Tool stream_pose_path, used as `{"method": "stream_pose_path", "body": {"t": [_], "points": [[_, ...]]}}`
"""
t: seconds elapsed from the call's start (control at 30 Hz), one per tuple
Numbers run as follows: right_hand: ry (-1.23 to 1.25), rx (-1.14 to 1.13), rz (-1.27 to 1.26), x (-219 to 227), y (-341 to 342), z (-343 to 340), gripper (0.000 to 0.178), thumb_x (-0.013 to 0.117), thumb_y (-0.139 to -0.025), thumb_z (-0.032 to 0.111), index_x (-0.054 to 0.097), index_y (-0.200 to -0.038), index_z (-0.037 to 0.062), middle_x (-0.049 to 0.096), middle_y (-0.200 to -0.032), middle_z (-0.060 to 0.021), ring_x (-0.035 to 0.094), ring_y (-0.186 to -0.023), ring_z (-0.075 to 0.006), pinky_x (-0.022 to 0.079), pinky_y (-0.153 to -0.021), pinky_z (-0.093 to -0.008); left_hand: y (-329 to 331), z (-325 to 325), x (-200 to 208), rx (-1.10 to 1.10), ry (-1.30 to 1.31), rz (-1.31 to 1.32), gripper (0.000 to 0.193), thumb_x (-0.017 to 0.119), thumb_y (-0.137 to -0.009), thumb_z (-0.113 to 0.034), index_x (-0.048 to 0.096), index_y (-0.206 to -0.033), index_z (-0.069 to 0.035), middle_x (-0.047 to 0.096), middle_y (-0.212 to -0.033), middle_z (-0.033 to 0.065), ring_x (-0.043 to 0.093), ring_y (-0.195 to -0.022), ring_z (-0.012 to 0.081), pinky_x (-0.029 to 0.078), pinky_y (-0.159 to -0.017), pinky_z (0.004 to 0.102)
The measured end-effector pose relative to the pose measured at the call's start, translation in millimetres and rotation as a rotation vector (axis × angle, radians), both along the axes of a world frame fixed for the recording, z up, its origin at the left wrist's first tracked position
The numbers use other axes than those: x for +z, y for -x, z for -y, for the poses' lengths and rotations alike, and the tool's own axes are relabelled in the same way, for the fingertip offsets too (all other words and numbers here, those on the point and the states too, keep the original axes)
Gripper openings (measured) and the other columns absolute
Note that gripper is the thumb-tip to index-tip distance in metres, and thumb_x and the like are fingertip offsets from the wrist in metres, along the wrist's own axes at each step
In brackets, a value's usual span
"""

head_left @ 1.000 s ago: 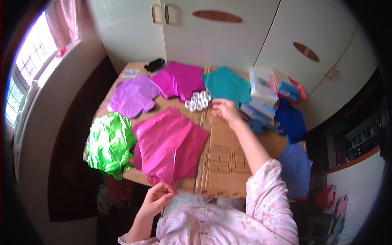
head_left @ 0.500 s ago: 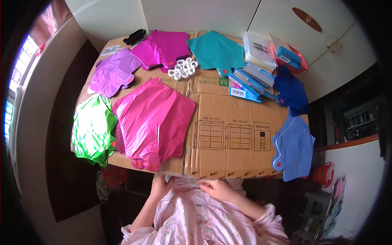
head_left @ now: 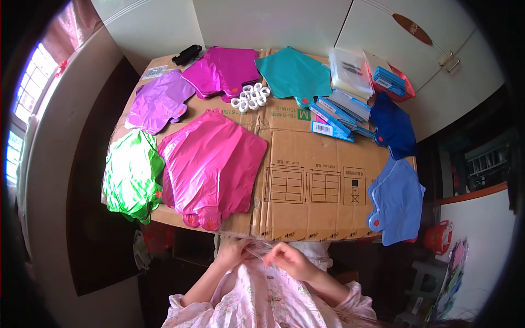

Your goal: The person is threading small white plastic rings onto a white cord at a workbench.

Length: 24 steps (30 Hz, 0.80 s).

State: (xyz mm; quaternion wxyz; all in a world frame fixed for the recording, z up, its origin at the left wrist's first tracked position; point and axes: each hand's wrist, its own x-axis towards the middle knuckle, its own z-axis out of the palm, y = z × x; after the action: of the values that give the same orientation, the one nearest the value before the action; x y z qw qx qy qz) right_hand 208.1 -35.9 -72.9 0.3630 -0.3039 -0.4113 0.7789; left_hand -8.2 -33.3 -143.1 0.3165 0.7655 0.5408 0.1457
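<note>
In front of my body, just below the cardboard's near edge, both hands work at a thin translucent strip (head_left: 256, 249), film or thread; I cannot tell which. My left hand (head_left: 234, 252) has its fingers curled closed around its left end. My right hand (head_left: 292, 261) is pinched closed at the other end, its fingertips slightly blurred. Nearest on the cardboard (head_left: 306, 224) lies a stack of shiny pink foil balloons (head_left: 213, 164), flat. Beside it on the left are bright green foil balloons (head_left: 131, 172).
Purple (head_left: 158, 101), magenta (head_left: 221, 71), teal (head_left: 295, 74), dark blue (head_left: 395, 126) and light blue balloons (head_left: 398, 199) ring the cardboard. White rings (head_left: 251, 97) sit at the back middle. Blue-edged packets (head_left: 333, 120), clear bags (head_left: 350, 71) and a red basket (head_left: 402, 90) stand back right.
My right hand has turned and drawn its fingers in; my left hand has shifted slightly right, its fingers now more visible. The whole view has shifted a little. The balloons stay in place.
</note>
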Motion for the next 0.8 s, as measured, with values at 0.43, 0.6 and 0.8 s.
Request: {"method": "stream_pose_path", "body": {"t": [0.43,0.6,0.8], "points": [[-0.572,-0.334,0.376,190,-94,-39,0.01,0.055,-0.088,0.012,0.055,-0.09,0.0019,0.058,-0.065,-0.0078,0.056,-0.056,-0.0116,0.044,-0.049,-0.0222,5,21,-51,0.169,-0.016,0.309,0.029,0.067,-0.073,-0.019,0.061,-0.101,-0.013,0.051,-0.103,0.0183,0.048,-0.094,0.0386,0.039,-0.081,0.0446],[-0.867,0.316,0.66,129,-44,-29,0.017,0.059,-0.082,0.01,0.06,-0.098,0.0047,0.061,-0.09,-0.0079,0.061,-0.078,-0.0238,0.05,-0.067,-0.0314,-2,17,-41,0.201,-0.119,0.326,0.035,0.069,-0.072,-0.02,0.06,-0.105,-0.012,0.05,-0.103,0.0194,0.048,-0.094,0.038,0.041,-0.078,0.0437],[-0.948,0.119,0.939,-25,15,-13,0.017,0.062,-0.076,0.008,0.062,-0.093,0.0056,0.06,-0.098,-0.0114,0.062,-0.075,-0.0263,0.051,-0.062,-0.0331,-2,20,-46,0.245,-0.121,0.313,0.041,0.07,-0.071,-0.021,0.058,-0.108,-0.01,0.049,-0.105,0.02,0.049,-0.094,0.0379,0.043,-0.077,0.0432]]}}
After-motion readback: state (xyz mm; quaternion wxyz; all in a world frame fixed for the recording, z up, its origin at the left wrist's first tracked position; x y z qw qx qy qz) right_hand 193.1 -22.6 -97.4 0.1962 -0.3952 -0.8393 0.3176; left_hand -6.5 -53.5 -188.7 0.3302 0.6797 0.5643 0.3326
